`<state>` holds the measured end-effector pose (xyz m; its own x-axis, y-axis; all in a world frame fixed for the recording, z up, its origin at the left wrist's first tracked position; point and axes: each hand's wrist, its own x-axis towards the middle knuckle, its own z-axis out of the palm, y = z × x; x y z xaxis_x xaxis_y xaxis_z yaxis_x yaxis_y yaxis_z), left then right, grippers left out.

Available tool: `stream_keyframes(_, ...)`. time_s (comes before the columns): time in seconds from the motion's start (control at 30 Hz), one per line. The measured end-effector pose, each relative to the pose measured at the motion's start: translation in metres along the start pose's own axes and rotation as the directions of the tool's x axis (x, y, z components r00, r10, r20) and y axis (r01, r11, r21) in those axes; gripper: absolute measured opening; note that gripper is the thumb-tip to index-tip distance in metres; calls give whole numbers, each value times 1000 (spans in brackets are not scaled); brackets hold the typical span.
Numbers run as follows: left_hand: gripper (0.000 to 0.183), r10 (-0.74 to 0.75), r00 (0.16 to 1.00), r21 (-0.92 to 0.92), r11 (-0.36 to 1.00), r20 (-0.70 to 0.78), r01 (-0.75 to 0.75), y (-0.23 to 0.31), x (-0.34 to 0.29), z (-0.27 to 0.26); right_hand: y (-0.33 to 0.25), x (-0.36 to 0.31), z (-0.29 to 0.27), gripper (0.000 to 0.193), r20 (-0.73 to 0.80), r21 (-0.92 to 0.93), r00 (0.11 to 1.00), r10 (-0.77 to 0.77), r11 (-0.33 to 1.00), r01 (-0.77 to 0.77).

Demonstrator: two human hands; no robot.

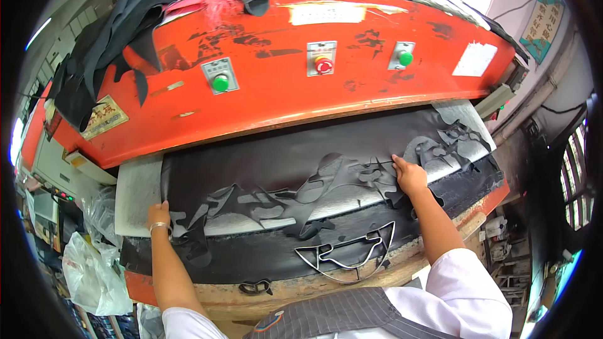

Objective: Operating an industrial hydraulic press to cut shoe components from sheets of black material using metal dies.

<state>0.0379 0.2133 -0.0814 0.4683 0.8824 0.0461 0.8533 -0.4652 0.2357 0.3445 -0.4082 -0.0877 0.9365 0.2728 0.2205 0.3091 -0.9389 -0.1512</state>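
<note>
A black leather-like sheet (251, 157) lies on a pale cutting board (139, 191) beneath the press, its near edge cut into ragged shapes. My left hand (159, 215), with a bracelet at the wrist, is closed at the sheet's near left corner. Farther right, my right hand (410, 176) pinches the sheet's cut edge; part of its fingers is hidden. Loose-looking black offcuts (308, 188) trail along that edge, some hanging over the board's front. Close to me, a metal cutting die (348, 254) with a curved outline rests on the dark front ledge, touched by neither hand.
The red press beam (270, 75) spans the far side, carrying a green button (220, 83), a red stop button (323, 65) and another green button (405, 58). Black scraps (119, 37) drape over its top left. A small die (255, 287) sits at the front edge. Plastic bags (94, 276) hang at left.
</note>
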Motion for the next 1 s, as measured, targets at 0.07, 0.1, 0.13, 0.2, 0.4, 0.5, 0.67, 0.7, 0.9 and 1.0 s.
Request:
stream_keyframes(0.07,47,97,995,-3,995,5,-97,-25,3,7,12,-6,3,28,6,15,1000,-22,1000,22)
stream_keyframes(0.1,49,140,990,-15,990,-2,-140,-47,7,11,13,-10,4,28,5,20,1000,-14,1000,14)
stream_keyframes(0.13,52,174,984,-31,984,40,-173,-49,12,18,21,-16,3,28,-16,50,999,-27,998,28)
stream_keyframes(0.2,55,204,977,-120,973,57,-196,-87,20,18,23,-20,4,28,-30,68,999,-45,997,47)
stream_keyframes(0.4,49,174,982,35,984,74,-177,-85,14,-1,24,-23,-14,35,179,211,983,-40,977,1)
stream_keyframes(0.5,43,-73,957,159,980,-280,121,-25,-43,-12,48,-2,-53,41,198,534,968,-151,845,23)
stream_keyframes(0.67,46,248,884,-170,926,-397,-337,107,-131,-11,141,61,-68,49,-211,180,977,-7,983,46)
stream_keyframes(0.7,46,295,897,-251,888,-329,-384,125,-150,-11,155,62,-72,57,-215,233,976,31,972,20)
stream_keyframes(0.9,55,339,912,-135,939,230,-315,155,-230,9,236,51,-39,65,7,-132,925,381,917,-377)
stream_keyframes(1.0,45,369,893,-164,928,258,-336,142,-241,12,285,43,-23,53,-157,-9,951,268,962,-272)
